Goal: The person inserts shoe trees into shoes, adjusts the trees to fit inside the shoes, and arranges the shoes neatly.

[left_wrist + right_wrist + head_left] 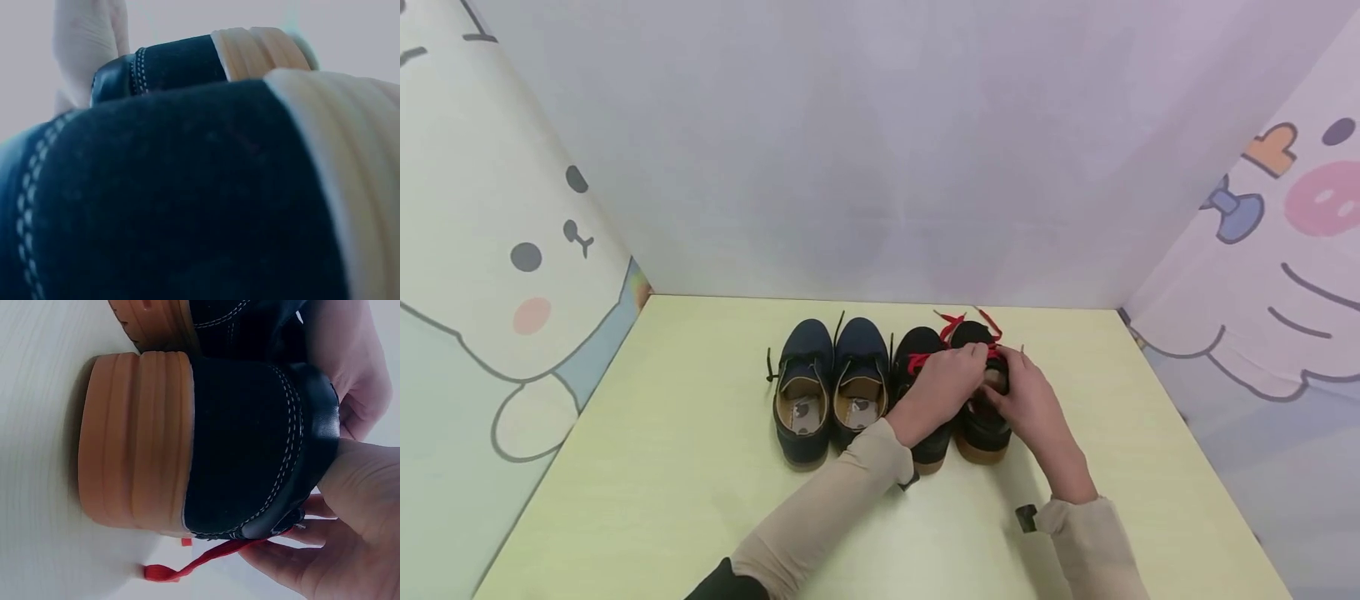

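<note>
A pair of black shoes with red laces stands on the table. Over the rightmost shoe [983, 437], my left hand [946, 379] bends its fingers at the red shoelace [992, 350] and pinches it. My right hand [1033, 400] grips that shoe's right side, thumb at the opening and fingers beside the eyelets. In the right wrist view the shoe's heel [244, 444] shows white stitching above a tan sole [134, 444]. The other black shoe [928, 446] sits under my left wrist, partly hidden. Black heels [175, 187] fill the left wrist view.
To the left stand two navy shoes [805, 358] with dark laces, toes toward the back wall [887, 167]. The pale yellow table [700, 400] reaches printed cartoon side walls.
</note>
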`<state>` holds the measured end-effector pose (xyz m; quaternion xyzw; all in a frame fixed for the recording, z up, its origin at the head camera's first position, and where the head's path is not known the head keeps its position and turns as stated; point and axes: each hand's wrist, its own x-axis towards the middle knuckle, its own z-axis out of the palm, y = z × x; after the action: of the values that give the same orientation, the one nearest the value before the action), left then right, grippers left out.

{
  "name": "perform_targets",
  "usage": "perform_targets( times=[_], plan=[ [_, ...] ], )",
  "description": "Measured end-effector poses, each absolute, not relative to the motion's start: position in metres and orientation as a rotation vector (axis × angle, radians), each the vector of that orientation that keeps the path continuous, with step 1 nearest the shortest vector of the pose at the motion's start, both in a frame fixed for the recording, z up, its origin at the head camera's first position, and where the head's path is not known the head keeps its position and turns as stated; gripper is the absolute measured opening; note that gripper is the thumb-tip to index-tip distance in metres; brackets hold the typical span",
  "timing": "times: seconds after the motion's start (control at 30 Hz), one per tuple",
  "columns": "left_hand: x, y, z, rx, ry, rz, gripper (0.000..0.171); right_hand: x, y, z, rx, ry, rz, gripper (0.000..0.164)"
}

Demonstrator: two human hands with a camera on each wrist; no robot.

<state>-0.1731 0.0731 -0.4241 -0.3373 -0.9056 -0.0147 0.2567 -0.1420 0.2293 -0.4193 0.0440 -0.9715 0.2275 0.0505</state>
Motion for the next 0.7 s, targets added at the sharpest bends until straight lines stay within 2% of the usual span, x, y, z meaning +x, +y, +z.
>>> perform_targets(
  times=[0.27, 0.7],
  plan=[
    [-0.1720, 0.0725, -0.4237, -0.974, -2.493, -0.049, 0.014, -0.1426, 0.2262, -0.4161, 0.121, -2.963, 0.549, 0.067],
    [-0.1729, 0.0724, -0.4262, -0.999, -2.508, -0.090, 0.013, -0.1449, 0.2269, -0.4183, 0.108, -2.925, 0.573, 0.060]
  ],
)
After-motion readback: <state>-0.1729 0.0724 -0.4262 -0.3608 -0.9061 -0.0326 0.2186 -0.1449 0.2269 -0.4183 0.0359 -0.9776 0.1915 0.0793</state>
